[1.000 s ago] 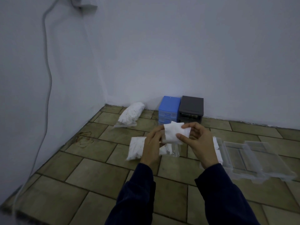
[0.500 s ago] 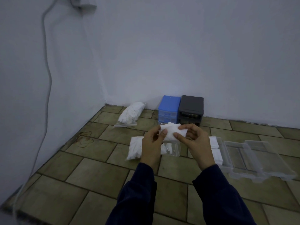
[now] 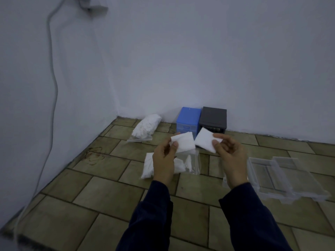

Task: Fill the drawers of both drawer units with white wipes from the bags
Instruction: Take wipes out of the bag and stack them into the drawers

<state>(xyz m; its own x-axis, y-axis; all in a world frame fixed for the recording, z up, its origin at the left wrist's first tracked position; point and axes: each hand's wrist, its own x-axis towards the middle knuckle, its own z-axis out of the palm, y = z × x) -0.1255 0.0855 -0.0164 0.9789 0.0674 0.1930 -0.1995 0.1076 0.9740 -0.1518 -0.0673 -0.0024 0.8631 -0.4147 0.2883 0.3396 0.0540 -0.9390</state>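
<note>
My left hand (image 3: 164, 160) pinches one white wipe (image 3: 184, 143) between thumb and fingers. My right hand (image 3: 231, 158) pinches a second white wipe (image 3: 204, 142) beside it; the two wipes are apart, held above the floor. Below them lies a clear bag (image 3: 188, 163) partly filled with wipes. A fuller bag of wipes (image 3: 146, 128) lies near the corner. A blue drawer unit (image 3: 188, 119) and a black drawer unit (image 3: 213, 118) stand side by side against the far wall. Clear drawers (image 3: 288, 178) lie on the floor to the right.
Tiled floor (image 3: 101, 194) meets white walls at the back and left. A grey cable (image 3: 52, 84) hangs down the left wall to the floor. My dark sleeves fill the lower middle of the view.
Both hands held wipes together as one small stack; now they have pulled apart, each hand holding its own wipe, the right one moved rightward.
</note>
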